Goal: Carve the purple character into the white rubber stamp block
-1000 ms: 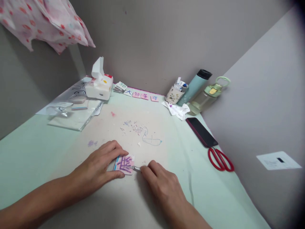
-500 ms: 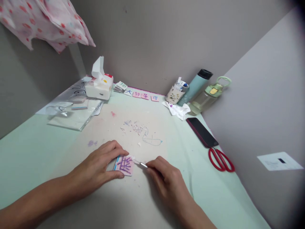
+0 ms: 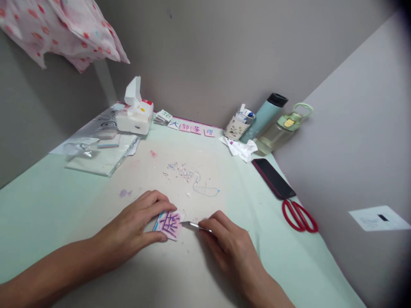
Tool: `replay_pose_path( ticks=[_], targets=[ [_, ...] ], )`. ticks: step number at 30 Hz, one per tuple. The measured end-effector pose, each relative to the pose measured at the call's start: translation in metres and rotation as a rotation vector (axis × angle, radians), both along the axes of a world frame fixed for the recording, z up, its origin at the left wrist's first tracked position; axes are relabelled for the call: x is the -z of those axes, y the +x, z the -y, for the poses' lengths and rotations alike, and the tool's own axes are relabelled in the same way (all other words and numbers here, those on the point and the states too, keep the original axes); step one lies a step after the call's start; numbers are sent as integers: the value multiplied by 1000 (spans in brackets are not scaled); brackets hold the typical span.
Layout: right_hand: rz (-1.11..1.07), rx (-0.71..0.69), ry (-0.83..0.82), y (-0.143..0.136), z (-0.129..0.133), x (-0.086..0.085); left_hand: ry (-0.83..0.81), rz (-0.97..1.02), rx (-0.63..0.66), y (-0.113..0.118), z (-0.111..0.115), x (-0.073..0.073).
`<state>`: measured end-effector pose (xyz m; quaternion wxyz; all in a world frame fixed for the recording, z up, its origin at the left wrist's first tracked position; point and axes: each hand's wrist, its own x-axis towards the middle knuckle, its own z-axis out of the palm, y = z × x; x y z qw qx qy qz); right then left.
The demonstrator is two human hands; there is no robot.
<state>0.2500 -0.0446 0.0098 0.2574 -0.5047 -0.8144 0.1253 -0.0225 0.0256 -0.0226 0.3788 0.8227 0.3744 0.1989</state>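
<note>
Under my left hand (image 3: 141, 226) lies a small pink square block (image 3: 170, 225) bearing a purple character, with a light-blue left edge. My left thumb and fingers grip it from the left side and press it on the mat. My right hand (image 3: 229, 244) pinches a slim craft knife (image 3: 195, 225) with a silver blade. The blade's tip is at the right edge of the block, near the strokes. Most of the knife's handle is hidden inside my right hand.
Shavings (image 3: 186, 171) lie on the beige mat (image 3: 128, 256) beyond the block. A row of character tiles (image 3: 195, 130), a tissue pack (image 3: 136, 122) and a pen cup (image 3: 236, 127) stand at the back. To the right are a phone (image 3: 273, 177) and red-handled scissors (image 3: 298, 216).
The block has turned slightly clockwise under my left hand. The craft knife's blade has shifted a little, and white bits at the block's upper right corner show less.
</note>
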Motion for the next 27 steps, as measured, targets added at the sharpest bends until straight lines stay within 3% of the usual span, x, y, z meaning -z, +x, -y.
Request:
replay_pose_path(
  ticks=[14,27],
  targets=[
    [120,1,-148,-5,4,4,9,-20,22,0,0,1],
    [137,-6,-158,-7,4,7,31,-7,45,0,-2,2]
  ],
)
